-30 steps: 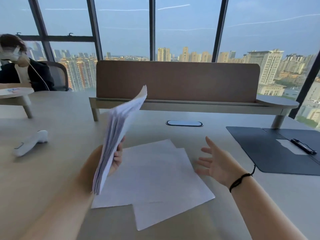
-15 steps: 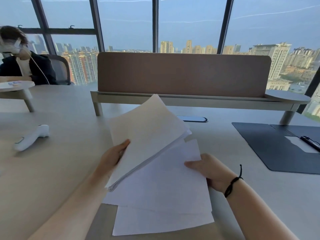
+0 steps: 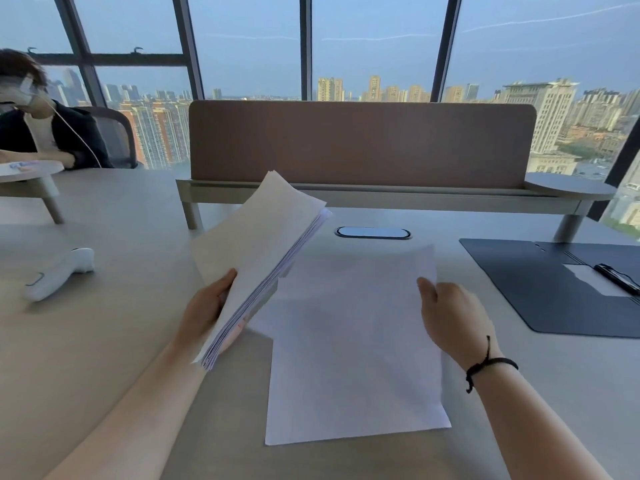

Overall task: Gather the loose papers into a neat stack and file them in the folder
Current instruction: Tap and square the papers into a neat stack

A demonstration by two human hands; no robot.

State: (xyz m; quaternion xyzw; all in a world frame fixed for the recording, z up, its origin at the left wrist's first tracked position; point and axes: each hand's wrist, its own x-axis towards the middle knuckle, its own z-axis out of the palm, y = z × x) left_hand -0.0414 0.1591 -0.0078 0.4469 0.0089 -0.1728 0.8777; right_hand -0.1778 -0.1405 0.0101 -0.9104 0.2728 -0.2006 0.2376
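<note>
My left hand [image 3: 207, 306] grips a thick stack of white papers [image 3: 256, 258] by its lower edge and holds it tilted above the table, left of centre. Loose white sheets [image 3: 353, 348] lie flat on the table in front of me, roughly squared up. My right hand [image 3: 450, 313] rests on the right edge of those sheets, fingers curled at the paper's edge. A dark open folder [image 3: 540, 289] lies flat at the right, with a black clip [image 3: 616, 278] and a white sheet under it.
A white handheld device [image 3: 59, 275] lies on the table [image 3: 104, 341] at the left. A brown divider panel [image 3: 360, 143] on a raised shelf crosses the back, with an oval cable port [image 3: 372, 232] before it. Another person [image 3: 38, 123] sits at far left.
My right hand came down onto the loose sheets and slid them right and together. The stack in my left hand tilted flatter, then moved left off the sheets.
</note>
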